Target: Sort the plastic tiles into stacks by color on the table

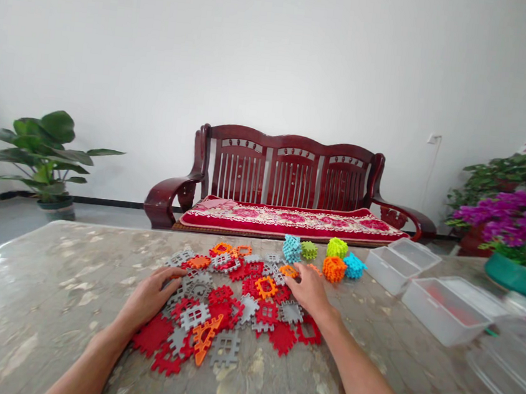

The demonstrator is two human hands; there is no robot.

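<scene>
A heap of flat interlocking plastic tiles in red, grey and orange lies spread on the marble table. My left hand rests palm down on the heap's left edge, fingers touching grey tiles. My right hand lies on the heap's right side, its fingertips at an orange tile. Whether either hand grips a tile is hidden. Behind the heap stand several assembled cubes: a blue one, a green one, an orange one and a teal one.
Clear plastic boxes and lids sit at the right of the table. A teal pot of purple flowers stands at the far right. A dark wooden bench with a red cushion is behind the table, and a potted plant at left.
</scene>
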